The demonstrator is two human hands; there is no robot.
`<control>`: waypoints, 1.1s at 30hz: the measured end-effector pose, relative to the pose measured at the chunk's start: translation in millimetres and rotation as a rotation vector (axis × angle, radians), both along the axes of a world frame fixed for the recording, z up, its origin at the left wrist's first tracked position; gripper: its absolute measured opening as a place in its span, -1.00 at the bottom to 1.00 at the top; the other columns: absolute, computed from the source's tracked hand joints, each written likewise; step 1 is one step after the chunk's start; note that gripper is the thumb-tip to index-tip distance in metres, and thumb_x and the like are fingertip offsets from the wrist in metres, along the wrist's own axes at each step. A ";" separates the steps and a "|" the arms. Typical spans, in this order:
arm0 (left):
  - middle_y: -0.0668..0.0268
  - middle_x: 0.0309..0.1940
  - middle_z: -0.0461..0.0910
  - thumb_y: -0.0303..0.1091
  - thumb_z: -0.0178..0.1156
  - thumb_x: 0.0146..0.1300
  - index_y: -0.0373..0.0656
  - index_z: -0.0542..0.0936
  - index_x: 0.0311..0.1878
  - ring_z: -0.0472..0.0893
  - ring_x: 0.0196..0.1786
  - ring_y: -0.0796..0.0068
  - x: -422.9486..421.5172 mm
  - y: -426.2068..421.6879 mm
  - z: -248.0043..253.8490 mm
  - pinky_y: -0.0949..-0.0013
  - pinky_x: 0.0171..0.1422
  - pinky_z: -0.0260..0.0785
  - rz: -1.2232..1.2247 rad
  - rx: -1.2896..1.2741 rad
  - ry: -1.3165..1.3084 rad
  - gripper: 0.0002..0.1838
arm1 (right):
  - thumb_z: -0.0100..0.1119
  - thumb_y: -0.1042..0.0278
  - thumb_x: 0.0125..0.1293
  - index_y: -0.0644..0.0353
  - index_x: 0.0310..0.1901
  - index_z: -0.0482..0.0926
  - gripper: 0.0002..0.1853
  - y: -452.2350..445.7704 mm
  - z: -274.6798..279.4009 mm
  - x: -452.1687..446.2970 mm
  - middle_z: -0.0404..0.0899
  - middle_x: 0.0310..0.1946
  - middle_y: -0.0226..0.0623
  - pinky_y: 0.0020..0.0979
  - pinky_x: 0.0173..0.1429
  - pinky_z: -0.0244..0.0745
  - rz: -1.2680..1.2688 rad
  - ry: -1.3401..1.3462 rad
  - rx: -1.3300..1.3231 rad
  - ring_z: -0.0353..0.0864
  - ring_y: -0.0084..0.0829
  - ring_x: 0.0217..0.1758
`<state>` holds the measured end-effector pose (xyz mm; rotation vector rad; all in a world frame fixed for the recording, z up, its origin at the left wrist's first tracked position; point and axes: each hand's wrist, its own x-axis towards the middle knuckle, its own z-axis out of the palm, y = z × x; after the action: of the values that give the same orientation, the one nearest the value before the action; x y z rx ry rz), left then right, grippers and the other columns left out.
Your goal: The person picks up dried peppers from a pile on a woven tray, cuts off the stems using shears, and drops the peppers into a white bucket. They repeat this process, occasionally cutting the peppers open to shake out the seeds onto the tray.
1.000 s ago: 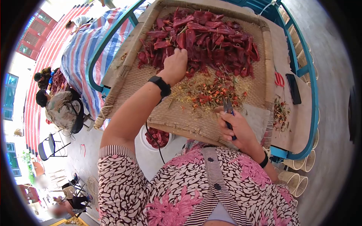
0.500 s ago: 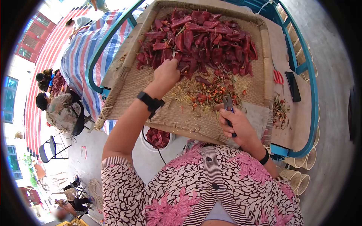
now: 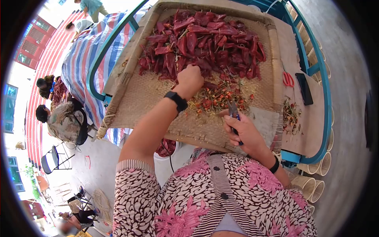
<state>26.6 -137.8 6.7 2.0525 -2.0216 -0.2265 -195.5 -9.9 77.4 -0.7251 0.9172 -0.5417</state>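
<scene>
A large heap of dried red chili peppers [image 3: 209,43] covers the far part of a woven tray [image 3: 142,110]. My left hand [image 3: 190,81] is at the heap's near edge, its fingers curled down among the peppers. The fingertips are hidden, so what they hold does not show. In my right hand [image 3: 246,132], over the tray's near right part, is a pair of cutting pliers [image 3: 234,118] with dark handles, jaws pointing away from me. Between the hands and the heap lie cut stems and orange-red caps [image 3: 217,99] with scattered yellow seeds.
Red-handled scissors [image 3: 288,79], a black phone [image 3: 304,89] and more stem scraps [image 3: 291,116] lie right of the tray. A blue metal rail [image 3: 328,114] surrounds it. Below the tray stands a white bucket of peppers [image 3: 166,147]. Several people sit or stand at the left.
My left hand has moved right along the near edge of the heap. My right hand, still holding the pliers, has shifted slightly left. The view has moved a little.
</scene>
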 end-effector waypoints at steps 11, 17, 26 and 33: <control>0.28 -0.21 0.54 -0.40 0.09 0.37 -0.29 0.37 0.05 0.55 -0.14 0.46 -2.5 107.9 61.1 0.38 -0.02 0.38 -0.160 0.127 1.096 -0.73 | 0.02 0.04 0.45 0.28 0.15 0.48 -0.54 -5.3 -2.5 -6.0 0.60 -0.30 -0.19 -0.45 -0.18 0.43 -0.030 0.554 -0.908 0.59 -0.41 -0.29; 0.31 -0.07 0.49 -0.41 0.14 0.38 -0.28 0.29 0.25 0.46 0.04 0.56 -16.0 142.5 71.2 0.48 0.16 0.31 -0.191 0.043 1.029 -0.56 | 0.21 0.26 0.32 0.19 0.12 0.52 -0.63 -3.1 10.8 1.6 0.61 -0.25 -0.14 -0.40 -0.23 0.49 -0.092 0.586 -1.177 0.63 -0.31 -0.31; 0.34 -0.04 0.50 -0.47 0.15 0.36 -0.25 0.36 0.17 0.46 0.02 0.60 -20.0 168.0 49.5 0.50 0.18 0.28 -0.122 -0.008 1.282 -0.65 | 0.28 0.30 0.24 0.14 0.07 0.57 -0.64 0.2 10.3 1.5 0.61 -0.35 -0.20 -0.35 -0.34 0.50 -0.022 0.600 -1.336 0.62 -0.27 -0.41; 0.46 -0.17 0.50 -0.48 0.18 0.34 -0.21 0.46 0.07 0.44 -0.11 0.70 -28.3 173.3 48.7 0.58 -0.01 0.33 -0.062 -0.056 1.481 -0.74 | 0.31 0.28 0.21 0.12 0.04 0.58 -0.64 2.8 11.5 6.5 0.62 -0.36 -0.25 -0.39 -0.41 0.50 -0.012 0.593 -1.341 0.62 -0.31 -0.45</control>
<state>-1.7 35.5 55.4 1.0402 -1.0509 -1.2132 -189.0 -7.1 88.9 -2.1735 1.0280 -0.9756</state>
